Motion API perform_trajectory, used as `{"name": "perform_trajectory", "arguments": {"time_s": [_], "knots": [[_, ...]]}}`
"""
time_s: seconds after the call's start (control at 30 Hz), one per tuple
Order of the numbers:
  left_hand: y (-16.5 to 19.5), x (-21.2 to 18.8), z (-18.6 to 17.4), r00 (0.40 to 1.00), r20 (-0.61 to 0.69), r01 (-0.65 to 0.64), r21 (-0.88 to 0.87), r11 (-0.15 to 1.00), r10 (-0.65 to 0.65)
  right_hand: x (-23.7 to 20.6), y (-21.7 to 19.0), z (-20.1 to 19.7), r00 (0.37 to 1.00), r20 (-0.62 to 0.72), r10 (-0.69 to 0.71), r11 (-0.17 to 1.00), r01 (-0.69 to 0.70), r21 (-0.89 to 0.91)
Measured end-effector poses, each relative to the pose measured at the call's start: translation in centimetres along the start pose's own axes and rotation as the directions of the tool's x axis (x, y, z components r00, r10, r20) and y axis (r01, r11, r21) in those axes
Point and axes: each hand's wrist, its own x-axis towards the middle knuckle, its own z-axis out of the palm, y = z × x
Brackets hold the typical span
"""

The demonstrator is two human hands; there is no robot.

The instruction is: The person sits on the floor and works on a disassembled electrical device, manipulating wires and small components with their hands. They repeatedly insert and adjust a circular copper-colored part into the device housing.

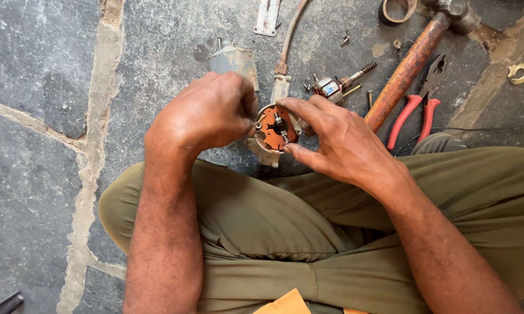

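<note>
At the centre of the frame, a round metal part with an orange plate (277, 129) is held between two bare hands above a stone floor (41, 87). The right hand (338, 138) has a closed grip on its rim, forefinger over the top edge and thumb under the lower edge. The left hand (206, 111) is curled shut, fingertips pinched against the part's left side; what they pinch is hidden. A flat metal strip and cable (285, 52) run up from the part toward the top edge. Just behind the left hand lies a grey metal housing (234, 60). Upper right lie a small screw-ended part (337, 85), a wooden-handled hammer (410, 65) and red-handled pliers (420, 104). Olive trousers (262, 232) fill the lower frame.
</note>
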Motion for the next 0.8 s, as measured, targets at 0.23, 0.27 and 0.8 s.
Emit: {"name": "perform_trajectory", "arguments": {"time_s": [0.23, 0.27, 0.8], "knots": [[-0.8, -0.2, 1.0, 0.980, -0.142, -0.132, 0.045, 0.990, 0.137, 0.5, -0.1, 0.1, 1.000, 0.008, 0.006, 1.000, -0.006, -0.008], [-1.0, -0.1, 1.1, 0.972, -0.172, -0.152, 0.052, 0.987, 0.159, 0.5, -0.1, 0.2, 1.000, 0.001, -0.020, 1.000, 0.020, -0.016], [-0.4, -1.2, -0.3, 0.989, -0.089, -0.122, -0.085, 0.989, 0.115, 0.0, 0.4, 0.7, 0.999, 0.010, -0.046, 0.998, 0.046, 0.035]]}}
